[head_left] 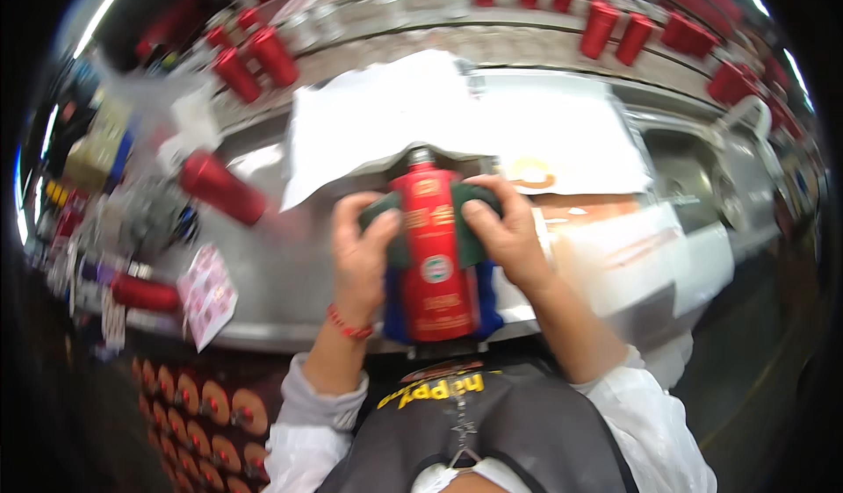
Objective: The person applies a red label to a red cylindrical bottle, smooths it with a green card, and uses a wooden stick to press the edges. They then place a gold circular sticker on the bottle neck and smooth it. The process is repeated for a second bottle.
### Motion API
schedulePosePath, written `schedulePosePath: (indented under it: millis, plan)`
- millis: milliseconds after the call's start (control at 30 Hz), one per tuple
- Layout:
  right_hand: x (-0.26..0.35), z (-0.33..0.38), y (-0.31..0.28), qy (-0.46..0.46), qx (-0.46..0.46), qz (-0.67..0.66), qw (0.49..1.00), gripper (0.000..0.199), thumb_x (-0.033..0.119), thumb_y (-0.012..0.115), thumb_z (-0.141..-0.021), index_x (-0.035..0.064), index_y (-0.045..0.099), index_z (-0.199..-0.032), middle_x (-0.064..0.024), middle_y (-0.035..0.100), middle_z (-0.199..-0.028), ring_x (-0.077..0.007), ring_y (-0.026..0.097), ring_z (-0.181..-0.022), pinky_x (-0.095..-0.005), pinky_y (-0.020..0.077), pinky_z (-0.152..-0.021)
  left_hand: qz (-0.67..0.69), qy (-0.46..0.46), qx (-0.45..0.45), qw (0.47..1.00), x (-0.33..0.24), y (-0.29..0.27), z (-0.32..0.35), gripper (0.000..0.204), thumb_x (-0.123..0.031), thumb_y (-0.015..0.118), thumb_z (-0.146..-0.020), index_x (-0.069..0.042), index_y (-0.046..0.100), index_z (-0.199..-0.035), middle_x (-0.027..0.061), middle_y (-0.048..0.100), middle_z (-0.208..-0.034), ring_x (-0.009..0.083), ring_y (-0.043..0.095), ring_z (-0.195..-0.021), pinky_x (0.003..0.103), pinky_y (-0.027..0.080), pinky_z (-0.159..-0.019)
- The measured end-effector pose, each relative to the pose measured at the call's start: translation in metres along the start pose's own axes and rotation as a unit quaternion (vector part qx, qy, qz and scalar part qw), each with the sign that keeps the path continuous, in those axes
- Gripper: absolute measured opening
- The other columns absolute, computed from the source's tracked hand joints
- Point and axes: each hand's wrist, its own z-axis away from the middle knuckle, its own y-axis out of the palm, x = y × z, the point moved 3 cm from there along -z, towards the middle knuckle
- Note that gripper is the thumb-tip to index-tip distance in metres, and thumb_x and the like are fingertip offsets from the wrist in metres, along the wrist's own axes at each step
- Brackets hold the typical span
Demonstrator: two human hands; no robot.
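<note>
Left hand (358, 245) and right hand (511, 238): fingers curled, holding green cloth (471, 240) against red bottle (432, 293) sides. Lettering (428, 218) present; wiping apparently unfinished.

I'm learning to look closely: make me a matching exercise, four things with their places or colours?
Things:
1. Red bottle
2. Red bracelet
3. Sink basin
4. Apron

Matches:
A. On the left wrist
B. Dark, with yellow lettering
C. Between the left hand and right hand
D. At the picture's right

Pairs: 1-C; 2-A; 3-D; 4-B
</note>
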Motion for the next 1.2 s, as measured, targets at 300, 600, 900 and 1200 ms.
schedulePosePath:
  millis: [300,600,900,1200]
  plan:
    - [0.015,0.05,-0.003,-0.053,-0.017,0.081,0.995,0.032,0.014,0.061,-0.091,0.0004,0.055,-0.12,-0.0178,0.067,-0.094,-0.0258,0.067,-0.085,-0.0346,0.0528,-0.079,-0.006,0.032,-0.001,0.999,-0.019,0.011,0.05,0.02,-0.006,0.061,-0.095,-0.006,0.054,-0.114,0.0001,0.059,-0.097,0.0064,0.057,-0.086,0.021,0.049,-0.079]
    - [0.008,0.084,-0.013,-0.052,-0.044,0.119,0.991,0.036,0.014,0.062,-0.089,0.0009,0.053,-0.122,-0.0226,0.068,-0.099,-0.0319,0.069,-0.085,-0.0374,0.0532,-0.076,-0.001,0.015,-0.019,1.0,-0.009,-0.012,0.087,0.022,-0.011,0.06,-0.098,-0.004,0.052,-0.116,0.0039,0.058,-0.103,0.0082,0.056,-0.09,0.023,0.049,-0.081]
    - [0.0,0.103,-0.004,-0.066,-0.013,0.031,0.997,0.033,0.015,0.061,-0.091,0.002,0.055,-0.121,-0.0203,0.068,-0.095,-0.0308,0.069,-0.088,-0.0376,0.0531,-0.079,0.06,-0.006,-0.032,0.998,-0.001,-0.006,0.103,0.023,-0.012,0.059,-0.098,-0.003,0.05,-0.117,0.0063,0.057,-0.106,0.0134,0.055,-0.095,0.027,0.048,-0.086]
    - [0.015,0.047,0.004,-0.083,0.006,0.093,0.992,0.034,0.016,0.061,-0.088,0.0022,0.053,-0.118,-0.0227,0.067,-0.09,-0.0357,0.069,-0.083,-0.0414,0.0527,-0.075,0.0,0.034,0.022,0.999,-0.012,-0.005,0.038,0.022,-0.009,0.061,-0.097,-0.003,0.052,-0.115,0.0052,0.058,-0.104,0.0096,0.056,-0.091,0.023,0.047,-0.082]
